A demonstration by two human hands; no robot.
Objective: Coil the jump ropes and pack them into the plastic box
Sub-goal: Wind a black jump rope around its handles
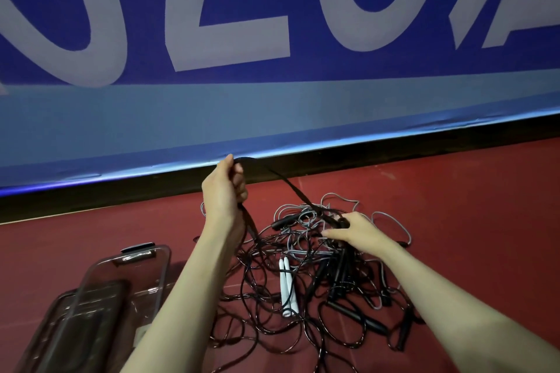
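Your left hand (225,188) is raised and closed around a black rope (291,188), pulling it taut so it lifts clear of the tangle. Your right hand (351,228) pinches the same rope low down, at the top of the pile of ropes (303,281) on the red floor (454,191), likely to free it. The plastic box (127,278) sits open, just left of your left forearm, with nothing coiled inside yet.
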